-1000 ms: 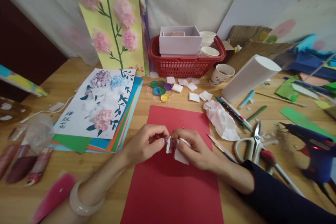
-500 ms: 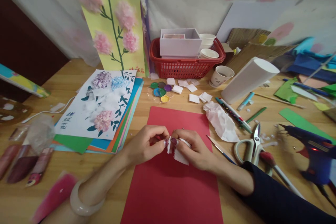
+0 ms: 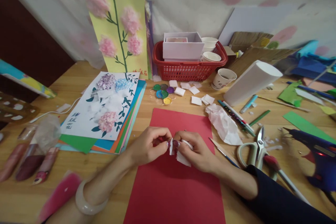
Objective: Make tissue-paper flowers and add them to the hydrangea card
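Over the upper half of a red sheet of paper, my two hands meet fingertip to fingertip. My left hand is closed, thumb and forefinger pinching the narrow left end of a white cotton pad. Fingers curled, my right hand grips the larger part, which hangs below the thumb and shows above the knuckles. Whether the pad is torn through between the fingertips, I cannot tell. Beyond the sheet lie several similar white square pads, close to small paint pots.
Crumpled tissue, a paintbrush, scissors and a blue glue gun lie to the right. A paper cup and paper roll stand behind. At left is a flower picture on coloured paper; a red basket stands at the back.
The whole view has shifted slightly, with everything sitting a little lower and further right. My hands keep the same pinch on the cotton pad.
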`<action>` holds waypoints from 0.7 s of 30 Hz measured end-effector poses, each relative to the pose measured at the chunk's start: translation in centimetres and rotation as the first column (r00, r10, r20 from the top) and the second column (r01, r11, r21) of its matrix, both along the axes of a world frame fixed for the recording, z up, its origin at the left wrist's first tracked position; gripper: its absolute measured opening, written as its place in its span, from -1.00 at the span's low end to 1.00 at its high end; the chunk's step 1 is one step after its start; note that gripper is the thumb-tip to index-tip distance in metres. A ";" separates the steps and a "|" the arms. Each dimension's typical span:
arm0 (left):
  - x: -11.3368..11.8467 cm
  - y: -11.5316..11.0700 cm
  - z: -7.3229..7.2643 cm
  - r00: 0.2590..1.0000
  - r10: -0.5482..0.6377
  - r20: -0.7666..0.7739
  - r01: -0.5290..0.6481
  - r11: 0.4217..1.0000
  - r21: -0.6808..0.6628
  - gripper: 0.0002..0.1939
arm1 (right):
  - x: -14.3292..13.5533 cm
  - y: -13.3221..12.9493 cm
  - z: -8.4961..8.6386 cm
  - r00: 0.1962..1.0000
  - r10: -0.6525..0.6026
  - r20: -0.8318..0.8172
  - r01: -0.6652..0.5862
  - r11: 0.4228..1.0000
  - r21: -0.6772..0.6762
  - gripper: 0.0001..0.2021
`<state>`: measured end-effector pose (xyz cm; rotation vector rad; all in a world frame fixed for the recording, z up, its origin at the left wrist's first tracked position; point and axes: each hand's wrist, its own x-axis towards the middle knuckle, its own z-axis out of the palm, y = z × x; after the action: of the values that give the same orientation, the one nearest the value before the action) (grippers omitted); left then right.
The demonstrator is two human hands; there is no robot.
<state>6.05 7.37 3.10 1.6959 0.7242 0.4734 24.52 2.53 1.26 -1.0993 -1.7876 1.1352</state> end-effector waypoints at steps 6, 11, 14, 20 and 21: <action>-0.1 0.2 0.2 1.000 -0.026 0.001 0.026 1.000 0.005 -0.84 | 0.0 0.0 -0.2 1.000 0.001 0.000 -0.001 1.000 0.005 -0.70; 0.0 0.2 0.1 1.000 -0.020 0.005 0.020 1.000 0.009 -0.84 | 0.0 0.1 -0.2 0.999 0.008 -0.035 -0.008 1.000 -0.001 -0.73; 0.0 0.2 0.1 1.000 -0.028 0.004 0.028 1.000 0.002 -0.85 | 0.0 0.1 -0.1 0.999 0.005 -0.043 -0.005 1.000 -0.003 -0.73; -0.1 0.1 0.1 1.000 -0.024 -0.003 0.024 1.000 -0.004 -0.86 | 0.0 0.1 -0.1 0.999 0.000 -0.034 -0.001 1.000 -0.009 -0.72; -0.1 0.1 0.1 1.000 -0.023 -0.002 0.023 1.000 -0.002 -0.86 | 0.0 0.1 -0.1 0.999 0.000 -0.035 0.000 1.000 -0.009 -0.72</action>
<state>5.91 7.46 3.15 1.7007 0.7060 0.4549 24.51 2.59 1.13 -1.0783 -1.7571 1.1574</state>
